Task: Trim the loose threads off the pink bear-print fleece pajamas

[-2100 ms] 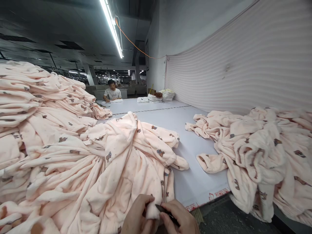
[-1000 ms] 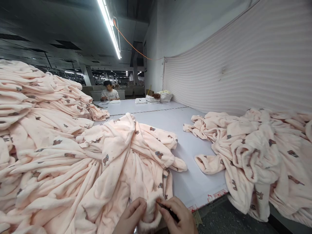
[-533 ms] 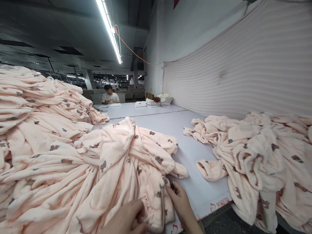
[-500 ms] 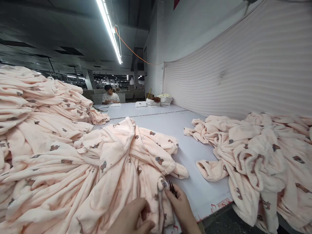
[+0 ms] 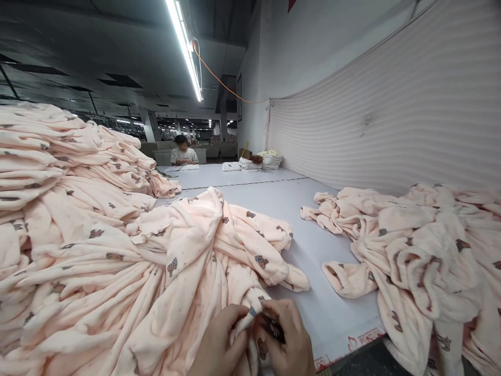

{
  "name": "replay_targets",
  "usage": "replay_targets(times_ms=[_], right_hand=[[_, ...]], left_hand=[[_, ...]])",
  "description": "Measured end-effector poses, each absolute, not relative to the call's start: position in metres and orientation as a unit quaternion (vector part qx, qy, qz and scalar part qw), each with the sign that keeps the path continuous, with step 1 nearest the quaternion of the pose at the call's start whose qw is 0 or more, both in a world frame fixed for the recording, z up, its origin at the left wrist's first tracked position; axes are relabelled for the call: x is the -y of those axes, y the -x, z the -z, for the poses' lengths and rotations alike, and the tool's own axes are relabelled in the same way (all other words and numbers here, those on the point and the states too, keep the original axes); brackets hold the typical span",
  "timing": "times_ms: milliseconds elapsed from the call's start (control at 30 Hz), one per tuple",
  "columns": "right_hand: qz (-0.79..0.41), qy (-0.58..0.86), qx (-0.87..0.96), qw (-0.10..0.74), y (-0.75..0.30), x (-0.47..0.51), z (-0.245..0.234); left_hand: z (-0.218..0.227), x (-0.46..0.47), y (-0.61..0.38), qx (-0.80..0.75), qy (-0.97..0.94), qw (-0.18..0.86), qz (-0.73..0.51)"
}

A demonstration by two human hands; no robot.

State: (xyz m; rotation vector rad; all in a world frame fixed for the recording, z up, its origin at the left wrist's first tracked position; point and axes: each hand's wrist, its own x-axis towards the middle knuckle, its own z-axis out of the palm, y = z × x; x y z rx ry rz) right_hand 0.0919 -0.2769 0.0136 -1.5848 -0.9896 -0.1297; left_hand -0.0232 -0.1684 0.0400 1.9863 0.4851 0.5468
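Two bare hands work at the bottom of the head view, close together over the near part of a pale pink fleece garment (image 5: 191, 271) printed with small bears. The left hand (image 5: 221, 342) has thumb and fingers closed on a fold of its cloth, while the right hand (image 5: 290, 337) curls around a small dark tool (image 5: 275, 330), fingertips against the same fold. The tool is mostly hidden and blurred, so which way it points is hard to tell. The garment lies on the left side of the table (image 5: 270, 183), its long axis running from a raised peak at the far end down toward the wearer of the camera; a sleeve-like part (image 5: 298, 278) points right, toward a second heap (image 5: 422, 256) of similar fleece, with bare tabletop between. A taller pile (image 5: 70, 151) rises behind it at left. At the table's far end sits a person (image 5: 183, 154) in a white top, and folded stacks (image 5: 260, 162) stand near the striped sheet (image 5: 371, 125) covering the wall.
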Motion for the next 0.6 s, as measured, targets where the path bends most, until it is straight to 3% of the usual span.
replay_targets(times_ms=[133,333,600], right_hand=[[0.041,0.664,0.476,0.575,-0.082,0.273,-0.024],[0.0,0.659,0.434,0.614,-0.079,0.273,-0.014],[0.073,0.7,0.452,0.549,-0.084,0.276,0.006]], left_hand=[[-0.051,0.168,0.023,-0.211,-0.791,0.54,-0.198],[-0.049,0.149,0.028,-0.261,-0.565,0.769,-0.149],[-0.062,0.147,0.033,-0.285,-0.468,0.824,-0.147]])
